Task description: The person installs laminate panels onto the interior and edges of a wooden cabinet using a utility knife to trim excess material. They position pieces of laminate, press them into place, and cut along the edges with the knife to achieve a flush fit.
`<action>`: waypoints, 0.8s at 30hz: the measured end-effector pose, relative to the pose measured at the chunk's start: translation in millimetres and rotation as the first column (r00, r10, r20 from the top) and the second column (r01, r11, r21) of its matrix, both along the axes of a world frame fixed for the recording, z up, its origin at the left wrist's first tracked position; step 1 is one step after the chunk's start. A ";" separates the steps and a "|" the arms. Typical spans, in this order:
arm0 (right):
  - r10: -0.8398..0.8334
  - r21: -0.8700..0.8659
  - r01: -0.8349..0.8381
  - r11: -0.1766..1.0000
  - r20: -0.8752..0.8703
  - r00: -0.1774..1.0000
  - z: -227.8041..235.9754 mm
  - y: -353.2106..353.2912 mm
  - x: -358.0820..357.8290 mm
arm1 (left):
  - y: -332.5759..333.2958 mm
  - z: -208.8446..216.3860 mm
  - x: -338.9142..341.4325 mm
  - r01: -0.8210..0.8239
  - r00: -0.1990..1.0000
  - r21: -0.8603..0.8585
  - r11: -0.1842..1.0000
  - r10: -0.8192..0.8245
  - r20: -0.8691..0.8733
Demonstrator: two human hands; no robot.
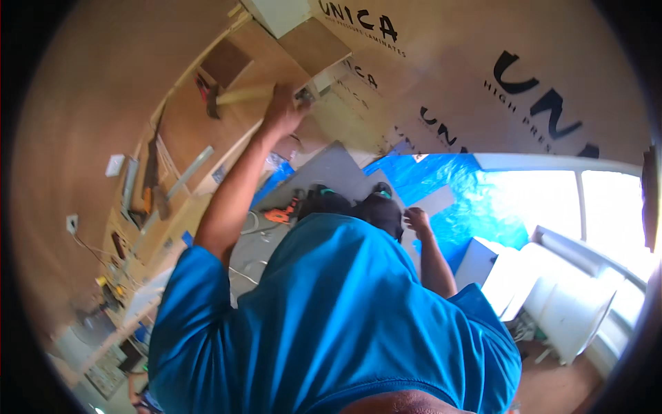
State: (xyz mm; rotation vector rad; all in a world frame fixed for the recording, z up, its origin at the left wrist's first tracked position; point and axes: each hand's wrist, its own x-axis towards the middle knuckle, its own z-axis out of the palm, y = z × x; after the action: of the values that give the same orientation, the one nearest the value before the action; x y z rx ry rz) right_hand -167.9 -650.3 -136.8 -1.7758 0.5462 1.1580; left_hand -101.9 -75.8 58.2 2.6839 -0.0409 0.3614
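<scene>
My left hand (281, 112) is raised at the far end of my outstretched arm, over the brown wooden work surface. Its fingers are wrapped round the end of a hammer (241, 94), whose pale handle is smeared by motion. The dark hammer head (212, 101) points left, beside a small red item (201, 85) too blurred to name. A wooden box-like piece (316, 45) stands just beyond the hand. My right hand (416, 219) hangs low by my right leg with loosely bent fingers and nothing visible in it. Beneath it lie a grey board and blue sheeting.
Along the left bench lie a saw (149, 176), a metal strip (192, 169) and several other tools. An orange power tool (279, 214) and pale cables sit by my feet. Blue sheeting (452, 176) covers floor at right, near a white drum (571, 300). Printed brown sheeting (448, 62) spans the far side.
</scene>
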 end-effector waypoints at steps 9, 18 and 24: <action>0.282 -0.092 -0.268 0.959 0.223 0.933 87.9 -64.5 75.5 | 16.0 45.5 39.7 -0.442 0.854 -0.098 0.892 0.385 -0.351; 0.263 -0.230 -0.275 0.934 -0.079 0.961 59.0 -195.7 123.7 | -106.8 -102.8 -84.5 -0.495 0.863 -0.428 0.756 0.485 -0.141; 0.373 -0.074 -0.374 0.924 -0.035 0.927 26.2 -152.1 177.4 | -288.0 -173.9 -341.7 -0.249 0.377 -0.010 0.968 0.088 -0.922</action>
State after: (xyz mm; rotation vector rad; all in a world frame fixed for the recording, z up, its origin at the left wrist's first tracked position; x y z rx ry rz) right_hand 9.6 -802.3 -110.6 -1.9961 0.2708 1.4305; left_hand -443.6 -363.8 -115.8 2.3414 0.5845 -1.0933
